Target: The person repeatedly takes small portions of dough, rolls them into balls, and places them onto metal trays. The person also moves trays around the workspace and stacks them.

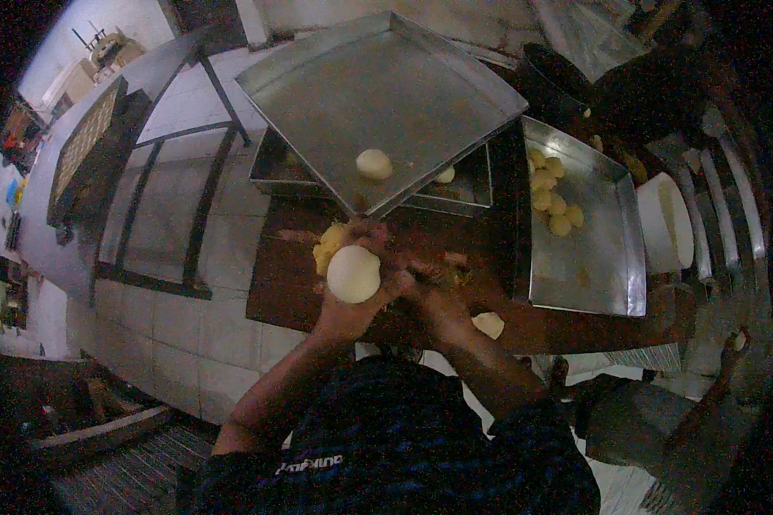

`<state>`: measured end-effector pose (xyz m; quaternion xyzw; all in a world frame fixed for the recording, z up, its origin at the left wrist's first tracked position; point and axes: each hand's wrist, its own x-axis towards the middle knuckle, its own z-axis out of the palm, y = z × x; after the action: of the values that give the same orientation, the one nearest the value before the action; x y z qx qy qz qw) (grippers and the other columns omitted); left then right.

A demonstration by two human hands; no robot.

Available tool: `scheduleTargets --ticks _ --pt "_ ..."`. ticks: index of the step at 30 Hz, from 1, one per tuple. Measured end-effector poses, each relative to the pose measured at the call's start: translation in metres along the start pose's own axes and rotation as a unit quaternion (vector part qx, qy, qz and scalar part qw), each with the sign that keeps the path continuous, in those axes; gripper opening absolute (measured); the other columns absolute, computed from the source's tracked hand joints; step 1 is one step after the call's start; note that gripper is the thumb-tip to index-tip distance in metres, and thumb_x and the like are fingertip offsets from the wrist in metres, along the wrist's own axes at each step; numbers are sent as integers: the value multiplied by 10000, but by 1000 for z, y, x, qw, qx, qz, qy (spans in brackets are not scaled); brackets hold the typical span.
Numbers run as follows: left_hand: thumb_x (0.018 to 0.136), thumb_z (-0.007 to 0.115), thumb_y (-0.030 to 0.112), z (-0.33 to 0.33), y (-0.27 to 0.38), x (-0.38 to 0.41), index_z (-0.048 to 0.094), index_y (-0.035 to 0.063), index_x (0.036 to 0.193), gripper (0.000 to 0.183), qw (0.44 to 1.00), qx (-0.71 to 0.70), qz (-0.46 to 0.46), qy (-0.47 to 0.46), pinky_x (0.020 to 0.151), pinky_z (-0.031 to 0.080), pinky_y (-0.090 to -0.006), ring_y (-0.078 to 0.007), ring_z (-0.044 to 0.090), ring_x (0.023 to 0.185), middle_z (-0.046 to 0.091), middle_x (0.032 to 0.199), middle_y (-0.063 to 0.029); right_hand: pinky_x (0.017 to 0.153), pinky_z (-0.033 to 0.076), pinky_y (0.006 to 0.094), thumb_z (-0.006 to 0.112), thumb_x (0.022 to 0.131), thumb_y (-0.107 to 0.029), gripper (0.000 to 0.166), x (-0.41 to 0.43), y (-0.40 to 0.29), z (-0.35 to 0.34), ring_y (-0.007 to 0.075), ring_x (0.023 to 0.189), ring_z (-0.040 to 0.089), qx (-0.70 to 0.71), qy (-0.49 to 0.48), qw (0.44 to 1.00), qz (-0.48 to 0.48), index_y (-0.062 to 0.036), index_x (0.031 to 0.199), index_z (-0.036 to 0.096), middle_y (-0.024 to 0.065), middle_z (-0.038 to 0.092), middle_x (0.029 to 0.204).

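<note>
A smooth, pale ball of dough (353, 274) rests in my left hand (348, 320), near the front of the dark wooden table (283, 277). My right hand (419, 283) is beside it with its fingers blurred; whether they hold anything I cannot tell. Just beyond the dough ball lies a yellow lumpy mass (328, 246), perhaps filling. A similar dough ball (374, 165) sits in the near corner of a large metal tray (386, 84). A flat piece of dough (488, 325) lies at the table's front edge, to the right of my right forearm.
Several yellow balls (557, 205) are in a metal tray (586, 270) on the right, beside a white container (667, 225). Another pan (283, 187) lies under the large tray, with a pale ball (446, 174) in it. A co-worker (644, 412) is at the lower right.
</note>
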<state>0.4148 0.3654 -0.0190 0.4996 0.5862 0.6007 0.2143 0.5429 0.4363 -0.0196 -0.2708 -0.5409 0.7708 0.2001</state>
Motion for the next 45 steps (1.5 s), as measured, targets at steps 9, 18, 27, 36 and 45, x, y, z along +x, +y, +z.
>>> scheduleTargets --ticks 9,18,27,36,45 --pt "793 632 114 4 -35 2 526 15 1056 301 925 -339 -150 86 776 487 -301 -194 610 883 620 953 -68 998 352 454 655 797 -183 512 -7 -52 12 310 1166 456 -553 -30 746 -371 -102 1273 484 126 419 1325" --pt "763 713 188 -29 13 18 503 10 1098 434 981 70 -174 46 803 472 -379 -289 575 958 536 1086 -180 938 428 387 719 666 -146 607 98 -120 -43 326 1078 527 -461 18 835 -300 -129 1233 503 156 548 1109" --pt "806 667 137 -59 -3 -60 535 17 1025 282 966 63 -249 42 742 494 -357 -242 611 887 624 934 -120 887 442 416 701 687 -285 412 227 -110 -125 344 1046 537 -763 -27 639 -94 -102 1050 637 193 551 1154" --pt "773 644 103 -16 -23 -60 548 25 1065 317 975 162 -114 -100 819 477 -401 -350 570 951 590 1003 -185 889 419 396 508 861 -362 555 270 -95 -143 260 1025 528 -516 88 848 -77 -101 1327 354 140 523 1152" --pt "726 694 258 126 -50 -44 550 40 1126 477 934 136 168 -284 939 406 -459 -390 478 1100 485 1229 -192 775 450 252 581 875 -215 218 29 -168 -147 139 875 556 -285 189 851 -399 -77 1035 633 23 607 952"
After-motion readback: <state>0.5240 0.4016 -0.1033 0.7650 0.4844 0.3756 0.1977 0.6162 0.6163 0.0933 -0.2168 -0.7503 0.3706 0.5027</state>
